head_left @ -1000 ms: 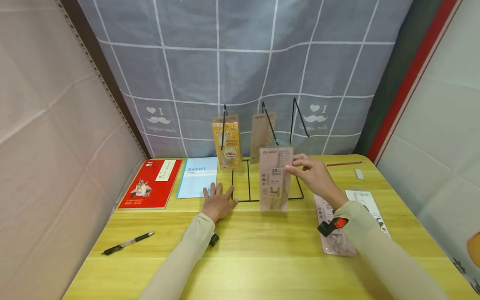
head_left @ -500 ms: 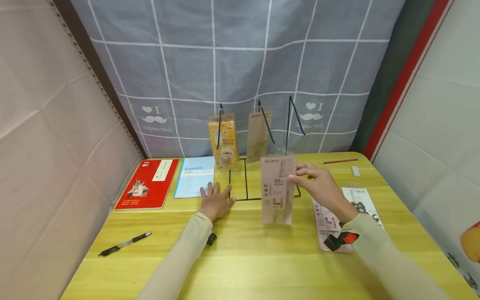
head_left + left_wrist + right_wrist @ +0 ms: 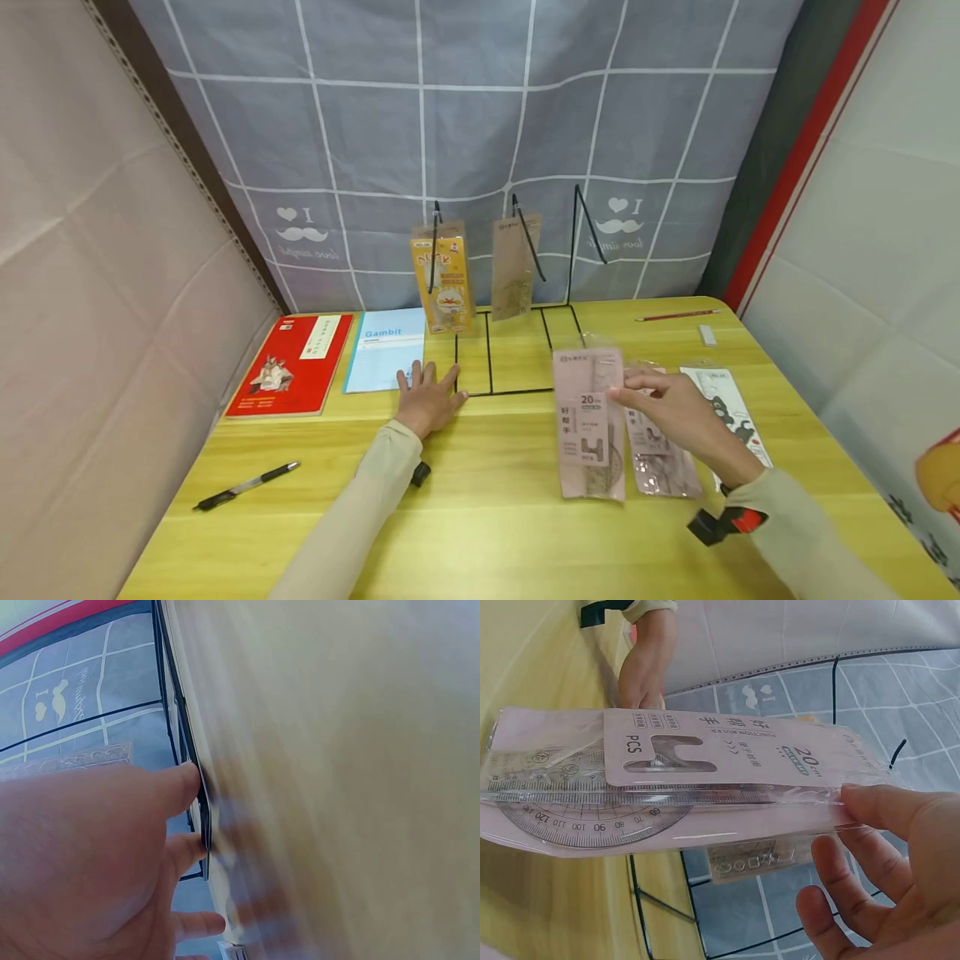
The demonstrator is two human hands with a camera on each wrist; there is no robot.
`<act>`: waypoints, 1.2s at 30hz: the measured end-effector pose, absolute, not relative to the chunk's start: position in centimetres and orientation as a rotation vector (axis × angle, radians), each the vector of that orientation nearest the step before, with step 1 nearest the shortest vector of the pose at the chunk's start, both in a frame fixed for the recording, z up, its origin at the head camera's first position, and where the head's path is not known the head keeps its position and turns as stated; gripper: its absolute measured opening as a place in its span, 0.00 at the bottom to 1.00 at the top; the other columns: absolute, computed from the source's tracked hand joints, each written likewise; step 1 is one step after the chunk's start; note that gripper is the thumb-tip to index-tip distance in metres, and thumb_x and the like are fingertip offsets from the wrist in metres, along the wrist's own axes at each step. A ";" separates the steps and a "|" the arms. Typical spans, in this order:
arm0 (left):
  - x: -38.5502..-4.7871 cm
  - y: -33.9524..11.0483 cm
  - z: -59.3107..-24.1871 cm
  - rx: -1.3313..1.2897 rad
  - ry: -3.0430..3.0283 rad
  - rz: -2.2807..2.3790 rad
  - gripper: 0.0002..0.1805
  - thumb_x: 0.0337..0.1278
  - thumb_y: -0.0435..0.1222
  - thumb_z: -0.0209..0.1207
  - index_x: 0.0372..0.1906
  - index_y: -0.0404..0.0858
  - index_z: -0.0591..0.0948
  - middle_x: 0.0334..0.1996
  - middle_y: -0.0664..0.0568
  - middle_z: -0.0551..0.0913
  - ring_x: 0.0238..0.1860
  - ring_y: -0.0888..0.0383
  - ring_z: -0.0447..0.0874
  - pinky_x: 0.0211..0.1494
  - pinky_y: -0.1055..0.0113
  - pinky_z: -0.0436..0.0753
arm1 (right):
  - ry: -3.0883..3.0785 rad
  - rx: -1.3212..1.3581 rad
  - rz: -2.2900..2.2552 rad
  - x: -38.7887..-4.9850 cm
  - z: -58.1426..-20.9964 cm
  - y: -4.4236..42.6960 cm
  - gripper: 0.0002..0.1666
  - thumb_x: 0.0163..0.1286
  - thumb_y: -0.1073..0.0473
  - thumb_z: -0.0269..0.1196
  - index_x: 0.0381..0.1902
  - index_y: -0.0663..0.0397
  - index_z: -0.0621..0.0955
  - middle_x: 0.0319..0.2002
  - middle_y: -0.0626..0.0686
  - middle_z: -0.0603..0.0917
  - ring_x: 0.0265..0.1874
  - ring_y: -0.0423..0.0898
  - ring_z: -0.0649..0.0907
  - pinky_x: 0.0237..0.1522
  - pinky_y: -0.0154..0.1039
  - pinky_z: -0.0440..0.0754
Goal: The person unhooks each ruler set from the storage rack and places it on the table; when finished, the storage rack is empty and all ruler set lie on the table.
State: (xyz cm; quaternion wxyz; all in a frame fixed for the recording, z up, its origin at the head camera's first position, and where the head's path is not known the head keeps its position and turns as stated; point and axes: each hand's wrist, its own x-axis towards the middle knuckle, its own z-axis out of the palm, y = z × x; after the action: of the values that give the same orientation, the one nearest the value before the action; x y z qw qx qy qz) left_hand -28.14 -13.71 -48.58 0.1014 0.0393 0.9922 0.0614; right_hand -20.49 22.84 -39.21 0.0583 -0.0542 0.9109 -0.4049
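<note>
My right hand pinches the edge of a pink ruler pack between thumb and fingers, in front of the black wire rack. A clear protractor and ruler show through that pack in the right wrist view. A second pink pack lies just right of it, partly behind my right hand. My left hand lies with spread fingers at the rack's front left corner; in the left wrist view its thumb and a finger touch the black wire. A yellow pack and a pink-brown pack hang on the rack.
A red book and a light blue notebook lie left of the rack, with a black pen nearer the front. To the right are a white pack, an eraser and a red pencil.
My right hand has moved the pink pack down, toward the front and to the right, away from the rack. The left hand has stayed at the rack's corner. The head view has shifted slightly.
</note>
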 end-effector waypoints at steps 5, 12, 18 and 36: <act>-28.1 -13.7 -48.5 0.121 2.929 0.185 0.35 0.80 0.61 0.41 0.84 0.56 0.55 0.83 0.36 0.50 0.84 0.32 0.38 0.82 0.29 0.37 | 2.719 -0.101 -1.195 -20.6 -40.3 23.6 0.30 0.72 0.31 0.62 0.55 0.47 0.88 0.66 0.59 0.81 0.48 0.53 0.82 0.41 0.38 0.78; -28.1 -13.6 -48.5 0.136 2.934 0.190 0.35 0.80 0.60 0.42 0.84 0.55 0.55 0.83 0.36 0.51 0.84 0.32 0.38 0.81 0.28 0.36 | 2.774 -0.156 -1.109 -20.7 -43.1 24.5 0.25 0.71 0.34 0.65 0.48 0.46 0.90 0.71 0.66 0.76 0.64 0.66 0.79 0.59 0.60 0.82; -28.6 -13.7 -49.2 0.118 2.920 0.175 0.36 0.80 0.61 0.40 0.84 0.57 0.53 0.83 0.37 0.50 0.84 0.32 0.36 0.80 0.27 0.32 | 2.870 -0.244 -1.063 -20.9 -46.0 24.6 0.26 0.69 0.37 0.69 0.48 0.53 0.90 0.67 0.66 0.80 0.67 0.69 0.76 0.65 0.68 0.75; -28.0 -13.6 -48.5 0.120 2.944 0.167 0.35 0.80 0.60 0.41 0.84 0.55 0.55 0.83 0.36 0.52 0.84 0.31 0.39 0.80 0.27 0.35 | 3.101 -0.127 -0.837 -20.2 -48.8 22.7 0.13 0.63 0.47 0.74 0.34 0.50 0.91 0.62 0.66 0.82 0.63 0.69 0.73 0.63 0.69 0.56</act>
State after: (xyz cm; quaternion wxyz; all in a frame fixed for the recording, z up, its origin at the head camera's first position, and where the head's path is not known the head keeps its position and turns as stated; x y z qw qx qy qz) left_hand -27.97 -13.58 -48.53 0.0949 0.0403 0.9931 0.0564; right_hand -20.21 22.73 -48.76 -0.0363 -0.0394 0.9640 -0.2603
